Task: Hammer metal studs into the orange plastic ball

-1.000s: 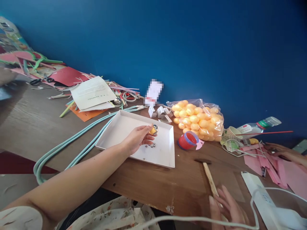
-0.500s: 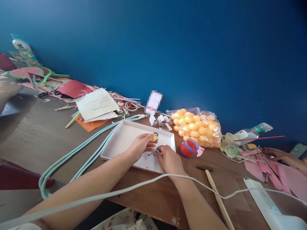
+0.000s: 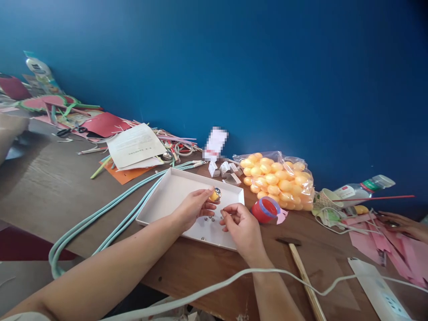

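Observation:
My left hand [image 3: 193, 207] hovers over a shallow white tray [image 3: 167, 196] and pinches a small yellow ball with a shiny metal piece [image 3: 215, 194] on it. My right hand [image 3: 241, 226] is just to its right at the tray's near edge, fingers pinched on something tiny that I cannot make out. A few small metal beads [image 3: 209, 218] lie loose in the tray between the hands.
A bag of yellow balls [image 3: 278, 178], a red tape roll [image 3: 265, 208] and small white boxes [image 3: 224, 168] lie behind the tray. A hammer [image 3: 302, 272], a white cable [image 3: 214, 290], teal tubes [image 3: 110, 207], papers [image 3: 133, 142], a bottle [image 3: 359, 189]. Another person's hand [image 3: 403, 223] rests on pink paper.
My right hand came from the hammer at the table edge to the tray, picked among the beads and now has lifted slightly with a pinch. The left hand stayed put.

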A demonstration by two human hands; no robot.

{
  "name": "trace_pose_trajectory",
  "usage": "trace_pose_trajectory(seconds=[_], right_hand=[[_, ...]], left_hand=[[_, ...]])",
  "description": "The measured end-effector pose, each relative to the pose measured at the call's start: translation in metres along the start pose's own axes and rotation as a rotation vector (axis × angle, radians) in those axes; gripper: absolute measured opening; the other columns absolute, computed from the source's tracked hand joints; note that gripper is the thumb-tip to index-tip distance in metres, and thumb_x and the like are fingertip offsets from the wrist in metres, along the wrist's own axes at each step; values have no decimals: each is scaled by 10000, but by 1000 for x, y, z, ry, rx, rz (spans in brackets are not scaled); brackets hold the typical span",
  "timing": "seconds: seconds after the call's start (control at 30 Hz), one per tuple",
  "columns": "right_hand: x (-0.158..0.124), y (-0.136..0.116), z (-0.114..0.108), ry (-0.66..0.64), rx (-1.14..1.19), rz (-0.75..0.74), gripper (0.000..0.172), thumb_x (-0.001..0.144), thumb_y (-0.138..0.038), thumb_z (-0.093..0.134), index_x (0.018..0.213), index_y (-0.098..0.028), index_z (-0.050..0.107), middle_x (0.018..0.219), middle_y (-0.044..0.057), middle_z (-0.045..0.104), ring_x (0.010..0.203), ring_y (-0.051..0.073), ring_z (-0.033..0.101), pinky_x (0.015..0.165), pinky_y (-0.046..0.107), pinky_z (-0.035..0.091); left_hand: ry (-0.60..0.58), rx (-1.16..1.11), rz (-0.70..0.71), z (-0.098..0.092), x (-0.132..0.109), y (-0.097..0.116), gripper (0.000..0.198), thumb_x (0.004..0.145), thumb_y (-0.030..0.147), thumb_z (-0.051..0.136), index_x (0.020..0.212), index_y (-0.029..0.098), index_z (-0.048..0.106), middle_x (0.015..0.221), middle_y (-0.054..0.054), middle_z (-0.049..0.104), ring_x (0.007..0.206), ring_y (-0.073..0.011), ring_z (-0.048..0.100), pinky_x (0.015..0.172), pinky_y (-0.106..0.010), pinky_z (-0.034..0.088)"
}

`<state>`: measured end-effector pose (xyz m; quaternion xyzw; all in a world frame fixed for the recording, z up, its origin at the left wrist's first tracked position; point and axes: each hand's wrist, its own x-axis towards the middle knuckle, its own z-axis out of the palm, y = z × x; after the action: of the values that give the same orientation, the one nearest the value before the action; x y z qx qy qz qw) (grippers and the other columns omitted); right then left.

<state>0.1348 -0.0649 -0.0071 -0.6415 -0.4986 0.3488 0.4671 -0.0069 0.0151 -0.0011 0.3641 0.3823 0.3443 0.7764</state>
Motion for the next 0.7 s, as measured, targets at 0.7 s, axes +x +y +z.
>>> trace_pose_trajectory(seconds=[0.7], right_hand=[[-7, -8, -3, 3, 537, -33, 136, 790, -304, 688, 848, -198, 627, 748, 0, 662, 528, 93, 565, 487, 229, 492]], left_hand=[[-92, 2, -47, -2, 1, -4, 380, 773, 484, 649, 845, 111, 632, 883, -101, 664, 619, -85, 578, 524, -175, 519]])
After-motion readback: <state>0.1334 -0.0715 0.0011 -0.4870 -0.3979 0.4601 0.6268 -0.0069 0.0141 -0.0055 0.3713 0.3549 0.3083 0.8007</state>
